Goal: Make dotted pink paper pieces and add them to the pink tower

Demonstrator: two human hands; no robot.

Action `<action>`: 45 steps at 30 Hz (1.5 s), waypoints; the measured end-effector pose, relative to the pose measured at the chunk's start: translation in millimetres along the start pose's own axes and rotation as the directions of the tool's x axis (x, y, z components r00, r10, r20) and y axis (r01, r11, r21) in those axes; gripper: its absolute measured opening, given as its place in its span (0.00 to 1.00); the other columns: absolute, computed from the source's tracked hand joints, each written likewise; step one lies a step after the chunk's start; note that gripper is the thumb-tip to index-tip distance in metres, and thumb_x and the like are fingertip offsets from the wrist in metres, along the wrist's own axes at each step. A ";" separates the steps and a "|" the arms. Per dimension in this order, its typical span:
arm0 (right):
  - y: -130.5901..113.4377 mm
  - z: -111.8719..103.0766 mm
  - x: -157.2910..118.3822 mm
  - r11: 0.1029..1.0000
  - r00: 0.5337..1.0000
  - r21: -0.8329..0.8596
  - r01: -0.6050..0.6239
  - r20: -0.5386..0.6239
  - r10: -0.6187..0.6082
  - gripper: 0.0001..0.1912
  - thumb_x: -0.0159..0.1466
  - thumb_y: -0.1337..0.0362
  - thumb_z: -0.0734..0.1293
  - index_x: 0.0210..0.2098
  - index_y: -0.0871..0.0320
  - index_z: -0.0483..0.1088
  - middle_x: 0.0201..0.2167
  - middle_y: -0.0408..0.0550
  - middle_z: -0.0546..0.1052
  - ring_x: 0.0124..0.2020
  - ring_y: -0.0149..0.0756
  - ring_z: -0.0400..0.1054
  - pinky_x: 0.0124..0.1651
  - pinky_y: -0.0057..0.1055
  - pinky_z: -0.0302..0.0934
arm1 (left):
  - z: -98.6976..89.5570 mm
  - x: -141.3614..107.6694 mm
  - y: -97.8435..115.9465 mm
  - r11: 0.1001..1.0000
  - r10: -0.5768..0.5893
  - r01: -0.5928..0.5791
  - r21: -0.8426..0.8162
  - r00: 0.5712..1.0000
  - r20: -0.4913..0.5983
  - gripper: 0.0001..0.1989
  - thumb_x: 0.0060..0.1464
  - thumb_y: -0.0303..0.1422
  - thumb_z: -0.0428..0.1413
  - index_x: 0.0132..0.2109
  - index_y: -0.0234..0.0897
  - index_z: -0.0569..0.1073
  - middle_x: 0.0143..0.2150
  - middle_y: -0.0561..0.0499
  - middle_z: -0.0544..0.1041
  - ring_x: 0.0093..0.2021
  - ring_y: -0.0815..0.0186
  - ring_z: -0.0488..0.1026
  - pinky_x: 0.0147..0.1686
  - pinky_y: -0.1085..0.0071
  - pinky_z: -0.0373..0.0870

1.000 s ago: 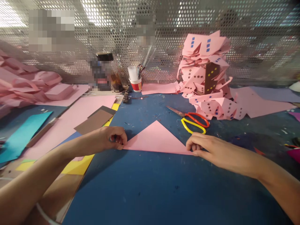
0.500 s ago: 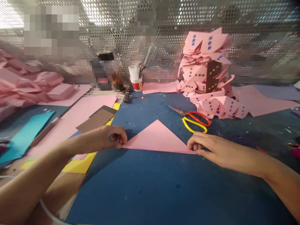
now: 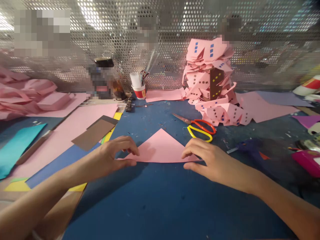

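Observation:
A pink paper triangle (image 3: 161,146) lies on the blue table surface (image 3: 160,200), its tip pointing away from me and its long edge toward me. At its left corner is my left hand (image 3: 120,153), thumb and fingers apart, fingertips over the paper. My right hand (image 3: 202,155) is at the right corner in the same way, with a gap between thumb and fingers. Beyond my right hand lie scissors (image 3: 203,126) with one red and one yellow handle.
A folded pink paper model (image 3: 210,80) stands at the back right. Behind the triangle is a paper cup (image 3: 139,91) with tools. Brown paper (image 3: 93,133) and coloured sheets lie left, beside a pink paper pile (image 3: 25,93). A dark blue glue gun (image 3: 250,146) lies right.
Both hands have moved inward from the triangle's corners, and their fingers have parted. The camera view has shifted a little to the right.

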State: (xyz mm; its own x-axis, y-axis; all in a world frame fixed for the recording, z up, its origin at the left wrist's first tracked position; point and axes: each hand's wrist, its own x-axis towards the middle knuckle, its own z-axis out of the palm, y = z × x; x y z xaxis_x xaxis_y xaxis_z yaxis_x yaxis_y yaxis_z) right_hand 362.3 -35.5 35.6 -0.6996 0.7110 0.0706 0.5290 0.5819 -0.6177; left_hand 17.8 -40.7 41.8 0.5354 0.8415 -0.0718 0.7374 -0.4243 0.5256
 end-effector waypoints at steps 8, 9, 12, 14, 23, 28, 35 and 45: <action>12.7 23.2 9.2 0.975 0.993 -0.196 0.104 -0.028 -0.111 0.04 0.70 0.63 0.66 0.39 0.56 0.71 0.39 0.45 0.73 0.45 0.38 0.66 0.51 0.36 0.58 | 33.9 3.2 -0.1 0.997 0.023 -0.016 0.078 0.996 -0.086 0.09 0.65 0.39 0.52 0.40 0.43 0.74 0.40 0.53 0.75 0.42 0.64 0.72 0.43 0.69 0.66; 13.2 23.6 9.4 0.972 0.993 -0.207 0.108 -0.028 -0.117 0.04 0.70 0.64 0.65 0.39 0.56 0.71 0.39 0.45 0.73 0.44 0.37 0.66 0.51 0.36 0.58 | 35.1 3.5 -0.3 0.997 0.025 -0.018 0.079 0.996 -0.090 0.09 0.66 0.38 0.52 0.39 0.42 0.74 0.40 0.54 0.74 0.42 0.65 0.72 0.43 0.69 0.66; 13.2 23.0 9.1 0.972 0.993 -0.209 0.106 -0.025 -0.114 0.05 0.71 0.64 0.65 0.38 0.56 0.71 0.39 0.45 0.74 0.43 0.36 0.66 0.50 0.36 0.58 | 35.9 3.4 1.6 0.997 0.024 -0.018 0.073 0.996 -0.085 0.09 0.66 0.38 0.52 0.38 0.42 0.73 0.38 0.54 0.74 0.41 0.65 0.71 0.41 0.70 0.66; 12.9 22.3 8.8 0.977 0.994 -0.191 0.098 -0.023 -0.104 0.05 0.70 0.63 0.65 0.38 0.56 0.71 0.38 0.44 0.74 0.42 0.35 0.66 0.49 0.35 0.58 | 35.4 3.1 4.2 0.998 0.017 -0.013 0.062 0.998 -0.066 0.10 0.65 0.39 0.52 0.38 0.41 0.73 0.38 0.53 0.74 0.40 0.65 0.71 0.41 0.70 0.65; 10.6 23.4 10.9 0.989 0.997 -0.143 0.041 -0.058 -0.050 0.08 0.70 0.62 0.67 0.34 0.56 0.69 0.34 0.42 0.73 0.38 0.33 0.66 0.44 0.31 0.57 | 38.5 5.0 9.4 0.998 0.003 0.003 0.061 0.995 -0.098 0.13 0.64 0.42 0.52 0.35 0.41 0.73 0.33 0.53 0.73 0.36 0.65 0.69 0.36 0.71 0.64; 9.5 26.2 11.2 0.985 0.996 -0.171 0.010 -0.087 -0.026 0.07 0.69 0.64 0.66 0.33 0.56 0.69 0.33 0.42 0.72 0.38 0.33 0.65 0.43 0.32 0.57 | 41.3 4.0 10.8 0.996 -0.038 0.048 0.081 0.992 -0.123 0.13 0.65 0.42 0.50 0.36 0.40 0.72 0.34 0.52 0.74 0.37 0.64 0.70 0.37 0.71 0.65; 8.8 28.4 11.7 0.988 0.993 -0.152 -0.023 -0.114 0.005 0.05 0.68 0.67 0.67 0.35 0.56 0.67 0.34 0.42 0.72 0.38 0.33 0.66 0.43 0.32 0.57 | 44.6 5.0 10.4 0.991 -0.035 0.054 0.123 0.988 -0.150 0.13 0.66 0.41 0.50 0.37 0.40 0.72 0.33 0.52 0.73 0.35 0.64 0.71 0.36 0.70 0.66; 9.1 26.1 12.0 0.988 0.996 -0.154 -0.028 -0.085 0.015 0.05 0.69 0.67 0.67 0.35 0.56 0.68 0.36 0.42 0.72 0.40 0.33 0.65 0.45 0.32 0.56 | 44.0 3.6 14.8 0.990 0.025 -0.004 0.142 0.988 -0.150 0.09 0.67 0.36 0.49 0.42 0.41 0.72 0.38 0.51 0.74 0.38 0.64 0.71 0.39 0.69 0.68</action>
State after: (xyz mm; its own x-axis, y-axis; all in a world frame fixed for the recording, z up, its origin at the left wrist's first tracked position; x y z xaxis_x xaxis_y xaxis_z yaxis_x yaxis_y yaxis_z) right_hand 346.2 -32.0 10.4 -0.6486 0.7504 0.1275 0.6157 0.6157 -0.4918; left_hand 48.7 -58.7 12.1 0.4858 0.8713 0.0699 0.7863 -0.4705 0.4004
